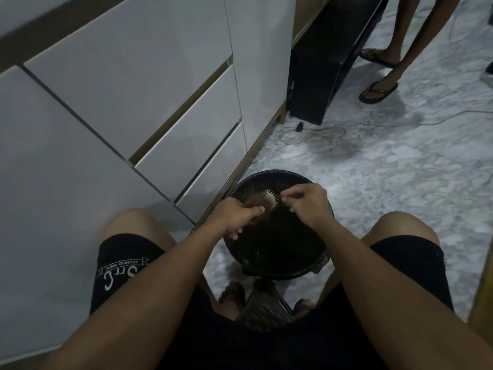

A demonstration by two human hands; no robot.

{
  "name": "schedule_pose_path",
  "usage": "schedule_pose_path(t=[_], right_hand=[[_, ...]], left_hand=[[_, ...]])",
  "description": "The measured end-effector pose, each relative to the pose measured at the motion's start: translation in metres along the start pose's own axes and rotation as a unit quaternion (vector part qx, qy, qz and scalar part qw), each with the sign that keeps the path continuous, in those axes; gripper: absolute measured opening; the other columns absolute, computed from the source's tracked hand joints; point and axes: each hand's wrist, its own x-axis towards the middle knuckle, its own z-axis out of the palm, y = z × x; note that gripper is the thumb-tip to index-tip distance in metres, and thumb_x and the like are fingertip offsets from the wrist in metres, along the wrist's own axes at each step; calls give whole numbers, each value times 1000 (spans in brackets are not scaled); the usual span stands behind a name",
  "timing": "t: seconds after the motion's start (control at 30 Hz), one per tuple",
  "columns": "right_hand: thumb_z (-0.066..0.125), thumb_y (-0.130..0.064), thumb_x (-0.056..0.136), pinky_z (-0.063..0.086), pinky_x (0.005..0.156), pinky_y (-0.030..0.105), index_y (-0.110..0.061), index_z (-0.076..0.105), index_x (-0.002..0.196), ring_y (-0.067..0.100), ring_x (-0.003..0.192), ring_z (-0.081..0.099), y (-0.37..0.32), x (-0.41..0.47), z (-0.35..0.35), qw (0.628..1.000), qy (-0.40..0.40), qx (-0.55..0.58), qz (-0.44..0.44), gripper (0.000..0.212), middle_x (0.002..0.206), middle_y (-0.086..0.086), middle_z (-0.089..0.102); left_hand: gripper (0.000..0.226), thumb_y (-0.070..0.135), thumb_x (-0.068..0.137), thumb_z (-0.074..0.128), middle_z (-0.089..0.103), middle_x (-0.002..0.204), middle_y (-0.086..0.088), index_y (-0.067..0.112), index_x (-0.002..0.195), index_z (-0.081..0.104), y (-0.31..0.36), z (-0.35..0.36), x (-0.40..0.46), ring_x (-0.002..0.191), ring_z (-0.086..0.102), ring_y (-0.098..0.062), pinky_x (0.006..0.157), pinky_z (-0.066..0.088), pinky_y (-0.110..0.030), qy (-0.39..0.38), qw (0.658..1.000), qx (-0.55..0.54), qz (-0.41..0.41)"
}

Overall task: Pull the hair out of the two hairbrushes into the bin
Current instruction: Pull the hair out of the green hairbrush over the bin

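**Hair being drawn from the first brush over the bin**

Directly above the open black bin (277, 273), which stands on the marble-patterned floor (386, 177) between the seated person's knees, a round hairbrush (268, 200) is held. Its handle is enclosed in the grip of the left hand (236, 213), fingers curled round it, so that the bristled head points away toward the far rim. The right hand (306, 202) is placed just right of the brush head, thumb and fingertips pinched together; a strand of hair is presumably caught between them, though it is too fine to be made out. A second brush (262, 312), a dark paddle type, appears to lie near the person's feet, on the near side of the bin.

The brush is judged to be light and rigid, its thin bristles springy and easily bent if tugged sideways. The handle is the sensible place for it to be held, as it is. The hair itself should be soft, nearly weightless and tangled round the bristle roots; it is best taken close to the base and drawn out along the bristles, since loose wisps may drift past the rim.

White drawer fronts (160, 102) stand at the left, and a bystander's sandalled feet (378, 89) are seen at far right.
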Motion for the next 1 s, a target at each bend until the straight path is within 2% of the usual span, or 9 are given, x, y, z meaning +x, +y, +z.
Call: schedule_pose_path(t=[0.1, 0.17, 0.33, 0.47, 0.57, 0.7, 0.83, 0.93, 1.0], right_hand=[[72, -6, 82, 57, 81, 31, -11, 77, 85, 13, 68, 65, 0, 4, 0, 998, 53, 21, 23, 8, 72, -5, 68], [72, -6, 82, 58, 84, 37, -13, 76, 83, 18, 73, 68, 2, 6, 0, 995, 84, 35, 45, 8, 73, -6, 68], [66, -3, 85, 57, 81, 31, -14, 75, 85, 16, 74, 67, 9, 7, -4, 986, 141, 57, 75, 14, 84, 1, 72], [66, 3, 80, 53, 92, 32, -14, 73, 100, 15, 93, 65, 12, 8, -4, 999, 43, 14, 17, 28, 96, -2, 69], [70, 1, 75, 47, 90, 19, -22, 67, 118, 13, 108, 59, 5, 4, -4, 998, -59, 3, -31, 49, 113, -3, 64], [70, -9, 82, 36, 102, 23, -28, 63, 126, 15, 121, 50, 4, -2, 7, 985, -102, -61, -124, 48, 134, 3, 51], [68, -8, 85, 44, 99, 25, -17, 72, 112, 14, 111, 56, 7, -4, 15, 976, -94, -125, -150, 29, 129, 3, 54], [71, -9, 83, 52, 89, 29, -15, 78, 97, 12, 90, 63, 6, -3, 11, 983, -47, -112, -142, 17, 102, 2, 68], [68, -10, 86, 55, 77, 25, -15, 77, 96, 9, 71, 63, 3, -3, 5, 994, -23, -67, -78, 14, 90, 0, 72]], left_hand=[[48, 58, 81, 65, 60, 52, -4, 10, 79, 70, 1, -2, -1, 38, 55, -18, 44, 42, -20, 6, 1000, 4, 7], [44, 56, 81, 66, 60, 54, -5, 13, 73, 67, 3, -3, -1, 38, 54, -17, 43, 41, -20, 5, 1000, 3, 18], [41, 54, 83, 67, 60, 54, -3, 14, 73, 67, 0, -4, -1, 39, 55, -16, 42, 43, -21, -7, 999, 28, 39], [43, 58, 80, 66, 61, 55, -2, 17, 71, 63, -2, -2, -1, 40, 58, -18, 48, 47, -25, -9, 997, 67, 45], [44, 59, 80, 66, 61, 55, -1, 16, 70, 63, 0, -5, -1, 38, 58, -18, 48, 47, -25, -10, 995, 85, 42], [44, 60, 77, 67, 65, 59, -4, 16, 75, 64, 8, -6, -3, 46, 62, -20, 55, 52, -30, -15, 989, 135, 53], [42, 64, 76, 66, 61, 68, 1, 23, 69, 57, 15, -6, -2, 61, 60, -15, 57, 48, -30, 11, 972, 218, 82], [42, 64, 75, 67, 57, 69, 3, 26, 66, 53, 14, -7, -1, 65, 57, -13, 55, 39, -27, 9, 968, 234, 93], [40, 62, 76, 68, 58, 71, 3, 24, 72, 57, 11, -8, 0, 66, 58, -14, 57, 45, -28, 1, 972, 216, 88]])
